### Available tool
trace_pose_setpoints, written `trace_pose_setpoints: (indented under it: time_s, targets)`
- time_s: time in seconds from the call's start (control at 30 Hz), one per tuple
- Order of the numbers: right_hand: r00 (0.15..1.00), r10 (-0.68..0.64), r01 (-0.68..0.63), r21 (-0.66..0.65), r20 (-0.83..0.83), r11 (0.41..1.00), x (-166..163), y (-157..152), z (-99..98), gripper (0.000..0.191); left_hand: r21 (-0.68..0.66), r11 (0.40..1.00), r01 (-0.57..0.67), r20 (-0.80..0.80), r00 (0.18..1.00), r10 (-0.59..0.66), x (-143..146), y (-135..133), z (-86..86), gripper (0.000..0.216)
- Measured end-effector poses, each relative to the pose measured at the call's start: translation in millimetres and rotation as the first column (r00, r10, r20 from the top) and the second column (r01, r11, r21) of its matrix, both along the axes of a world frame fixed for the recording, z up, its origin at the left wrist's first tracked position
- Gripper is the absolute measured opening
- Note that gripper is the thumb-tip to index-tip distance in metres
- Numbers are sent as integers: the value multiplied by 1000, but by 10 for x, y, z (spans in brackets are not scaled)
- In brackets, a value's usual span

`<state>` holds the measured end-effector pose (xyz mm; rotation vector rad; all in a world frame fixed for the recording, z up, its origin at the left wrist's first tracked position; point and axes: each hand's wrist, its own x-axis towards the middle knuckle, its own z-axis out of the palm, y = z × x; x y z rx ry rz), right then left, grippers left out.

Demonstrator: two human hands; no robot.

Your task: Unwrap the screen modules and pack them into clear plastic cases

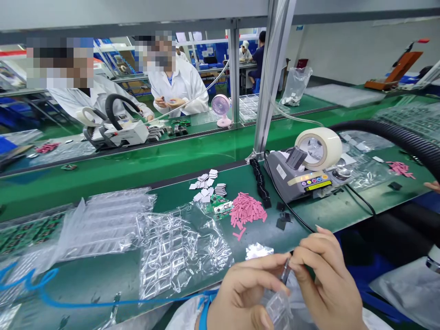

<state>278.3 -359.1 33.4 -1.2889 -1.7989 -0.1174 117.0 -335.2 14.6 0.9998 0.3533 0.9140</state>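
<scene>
My left hand (237, 293), with a blue wrist strap (205, 311), closes round a small dark flat part (285, 272). A clear plastic piece (277, 308), either a wrapper or a moulded cover, also sits in that hand below the dark part. Thumb and fingers of my right hand (325, 277) pinch the part's upper end; the fingertips hide what exactly is there. Just beyond my hands lie a pile of white scraps (257, 251) and a heap of pink strips (246, 210). Small green circuit boards (222, 207) lie left of the pink heap.
A grey tape dispenser (292, 178) with a tape roll (335, 146) stands at right. Clear plastic bags (165, 256) and trays (110, 220) cover the left bench. A blue coiled cord (130, 304) runs to my wrist. Across the bench, co-workers in white coats (180, 87) sit.
</scene>
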Motion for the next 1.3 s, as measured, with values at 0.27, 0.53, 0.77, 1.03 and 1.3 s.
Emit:
trace_pose_setpoints:
  time_s: [0.27,0.53,0.77,1.03,1.3]
  targets:
    - [1000,8,-8,-25,8,1000,-22,60,-64,15,-188,981,42,76,997,-28,39,19,61,23]
    - [951,229,-296,-394,-208,870,-82,-100,-134,29,-478,878,-9,199,973,119,-66,135,21,26]
    - [995,81,-100,-495,-60,863,-146,195,-1002,27,-627,778,38,272,947,172,-197,247,28,27]
    - [979,196,-202,-271,-47,941,71,231,-166,38,-476,879,-5,162,982,93,-68,189,53,23]
    - [966,252,-237,-201,51,950,89,342,36,16,-423,906,22,58,998,3,-27,192,138,25]
